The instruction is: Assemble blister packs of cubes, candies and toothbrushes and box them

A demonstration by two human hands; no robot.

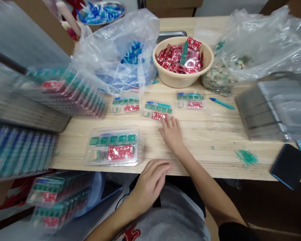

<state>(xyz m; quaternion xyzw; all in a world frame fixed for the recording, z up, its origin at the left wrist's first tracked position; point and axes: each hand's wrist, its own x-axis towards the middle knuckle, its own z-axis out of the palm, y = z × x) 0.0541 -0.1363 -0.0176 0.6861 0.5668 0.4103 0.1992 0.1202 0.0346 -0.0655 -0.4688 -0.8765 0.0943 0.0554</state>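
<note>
My right hand [172, 135] reaches over the table with its fingers stretched out and slightly apart. Its fingertips touch the red dotted packet [159, 115] in the middle clear plastic tray [146, 114], which also holds green squares and a blue pen. My left hand [150, 183] hovers at the table's front edge, fingers loosely bent, with nothing visible in it. Similar filled trays lie on either side: a left tray [125, 104] and a right tray [191, 100]. Nearer me, left of my hands, sits a stack of filled trays [112, 149].
A cream bowl [183, 80] of red packets stands at the back, between plastic bags. A blue pen [222, 103], stacked empty trays [261, 107], green shreds [247, 156] and a phone [290, 166] are on the right. Piled filled trays [77, 93] rise at the left.
</note>
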